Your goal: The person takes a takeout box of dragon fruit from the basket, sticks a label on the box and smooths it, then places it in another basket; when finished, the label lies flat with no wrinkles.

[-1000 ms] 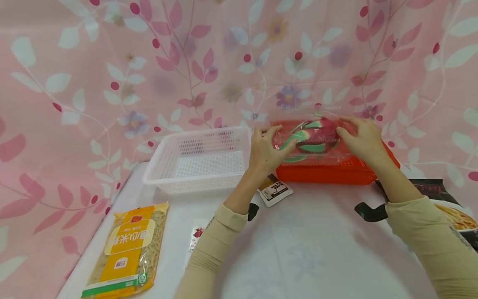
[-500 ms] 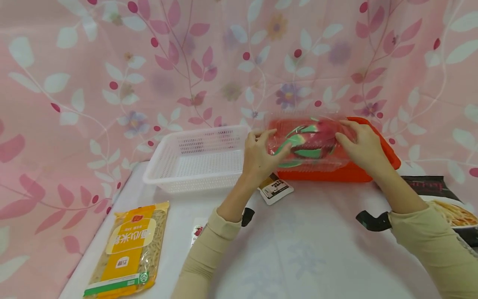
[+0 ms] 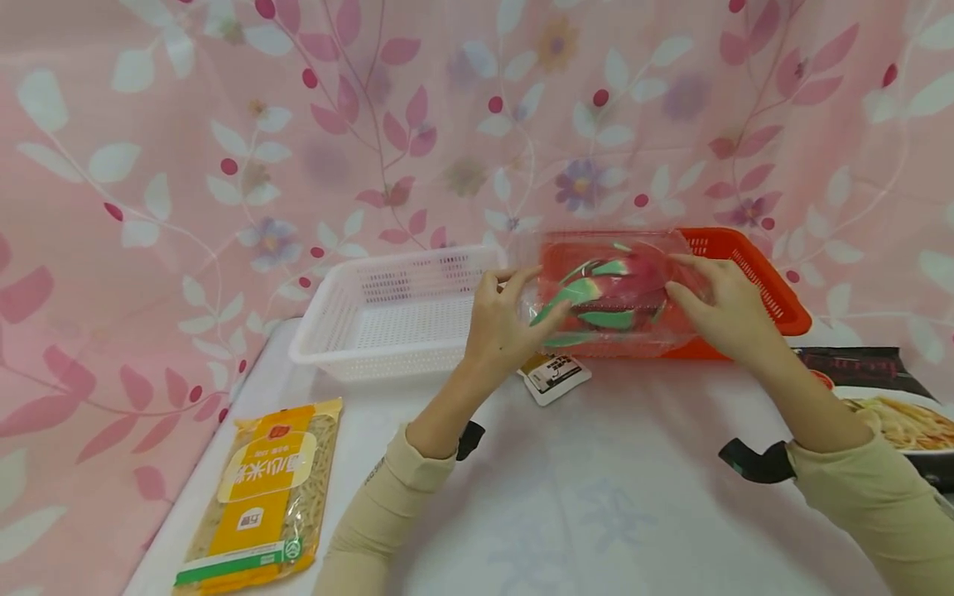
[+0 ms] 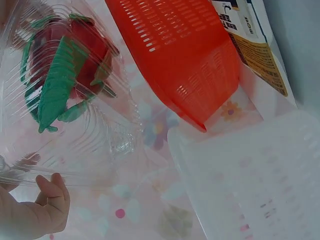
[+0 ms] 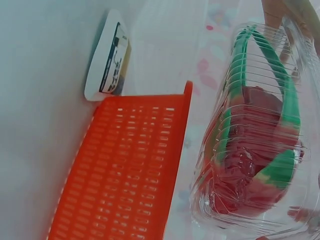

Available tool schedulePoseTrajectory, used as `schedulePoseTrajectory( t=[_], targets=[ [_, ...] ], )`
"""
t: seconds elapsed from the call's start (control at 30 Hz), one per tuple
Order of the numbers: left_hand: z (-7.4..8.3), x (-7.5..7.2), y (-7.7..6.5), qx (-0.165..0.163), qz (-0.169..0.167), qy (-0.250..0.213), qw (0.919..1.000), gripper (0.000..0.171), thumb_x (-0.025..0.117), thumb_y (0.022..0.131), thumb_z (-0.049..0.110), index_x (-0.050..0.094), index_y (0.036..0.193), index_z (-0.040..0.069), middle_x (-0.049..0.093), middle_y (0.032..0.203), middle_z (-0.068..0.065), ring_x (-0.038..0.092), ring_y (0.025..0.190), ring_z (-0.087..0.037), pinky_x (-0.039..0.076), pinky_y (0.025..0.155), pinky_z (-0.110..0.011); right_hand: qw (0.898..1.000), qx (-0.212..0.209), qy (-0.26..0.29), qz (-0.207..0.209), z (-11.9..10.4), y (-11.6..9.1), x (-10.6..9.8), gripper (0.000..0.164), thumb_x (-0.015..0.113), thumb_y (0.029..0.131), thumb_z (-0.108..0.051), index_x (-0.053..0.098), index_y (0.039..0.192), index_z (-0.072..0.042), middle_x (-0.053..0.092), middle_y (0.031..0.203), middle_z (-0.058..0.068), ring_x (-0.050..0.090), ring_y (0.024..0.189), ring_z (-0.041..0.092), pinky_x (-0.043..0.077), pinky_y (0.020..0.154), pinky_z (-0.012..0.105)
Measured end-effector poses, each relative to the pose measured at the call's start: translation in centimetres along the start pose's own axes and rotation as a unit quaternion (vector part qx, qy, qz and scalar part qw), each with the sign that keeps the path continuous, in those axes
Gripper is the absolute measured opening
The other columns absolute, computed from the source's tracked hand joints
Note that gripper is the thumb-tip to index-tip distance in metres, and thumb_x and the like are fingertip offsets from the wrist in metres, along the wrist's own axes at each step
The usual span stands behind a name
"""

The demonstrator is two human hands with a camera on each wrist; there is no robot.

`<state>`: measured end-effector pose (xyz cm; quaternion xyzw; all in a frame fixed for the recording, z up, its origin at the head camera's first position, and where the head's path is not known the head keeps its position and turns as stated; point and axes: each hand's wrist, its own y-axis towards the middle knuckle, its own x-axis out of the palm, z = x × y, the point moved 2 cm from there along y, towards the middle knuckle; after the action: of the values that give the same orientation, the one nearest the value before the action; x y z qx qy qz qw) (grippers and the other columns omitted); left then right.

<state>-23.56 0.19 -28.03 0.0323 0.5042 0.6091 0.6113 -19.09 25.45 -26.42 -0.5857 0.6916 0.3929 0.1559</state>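
Observation:
A clear plastic clamshell box (image 3: pixel 648 341) with a red-and-green dragon fruit (image 3: pixel 619 285) inside hangs over the red basket (image 3: pixel 771 285), held up between both hands. My left hand (image 3: pixel 501 327) grips its left end, thumb along the near side. On the opposite end, my right hand (image 3: pixel 723 306) pinches the box with thumb and fingers. Through the ribbed plastic the fruit (image 4: pixel 67 70) shows plainly in the left wrist view, with the left fingers (image 4: pixel 52 195) at the box edge. In the right wrist view the box (image 5: pixel 250 210) is raised beside the red basket (image 5: pixel 125 150).
A white basket (image 3: pixel 387 362) stands left of the red one. Between them at the front lies a small white-and-brown packet (image 3: pixel 555 379). A yellow noodle bag (image 3: pixel 257 497) lies front left, and a black food package (image 3: pixel 887 397) is at the right. A floral curtain (image 3: pixel 447 124) hangs behind.
Both hands have shifted left and slightly down with the box, so more of the red basket's right side shows. The other packages and the white basket stay in place.

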Motion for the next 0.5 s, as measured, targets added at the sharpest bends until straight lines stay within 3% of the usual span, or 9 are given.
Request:
schedulePoseTrajectory(
  t=[0.13, 0.27, 0.5],
  targets=[
    [-0.3, -0.6, -0.7, -0.003, -0.012, -0.006, 0.9999, 0.053, 0.064, 0.080, 0.048, 0.059, 0.121, 0.015, 0.046, 0.107, -0.005, 0.043, 0.097, -0.017, 0.041, 0.073, -0.027, 1.000, 0.002, 0.000, -0.008, -0.3, -0.5, 0.2, 0.049, 0.051, 0.093, -0.030, 0.044, 0.134, -0.006, 0.041, 0.122, 0.024, 0.040, 0.101, 0.037, 0.051, 0.066, 0.041],
    [-0.6, -1.2, -1.4, -0.006, -0.022, -0.004, 0.9997, 0.054, 0.063, 0.081, 0.048, 0.057, 0.123, 0.015, 0.045, 0.108, -0.007, 0.042, 0.098, -0.017, 0.041, 0.072, -0.028, 1.000, -0.002, 0.008, -0.009, -0.5, -1.0, 0.6, 0.047, 0.053, 0.092, -0.027, 0.046, 0.133, -0.006, 0.043, 0.119, 0.023, 0.043, 0.093, 0.032, 0.045, 0.058, 0.021],
    [-0.8, -1.9, -2.9, -0.004, -0.035, 0.005, 0.9994, 0.056, 0.063, 0.081, 0.048, 0.055, 0.125, 0.014, 0.044, 0.108, -0.008, 0.042, 0.096, -0.017, 0.042, 0.071, -0.028, 0.999, -0.033, 0.018, -0.009, -0.6, -1.8, 1.3, 0.044, 0.055, 0.092, -0.020, 0.047, 0.131, -0.003, 0.042, 0.120, 0.024, 0.041, 0.092, 0.030, 0.044, 0.054, 0.017]
  ],
)
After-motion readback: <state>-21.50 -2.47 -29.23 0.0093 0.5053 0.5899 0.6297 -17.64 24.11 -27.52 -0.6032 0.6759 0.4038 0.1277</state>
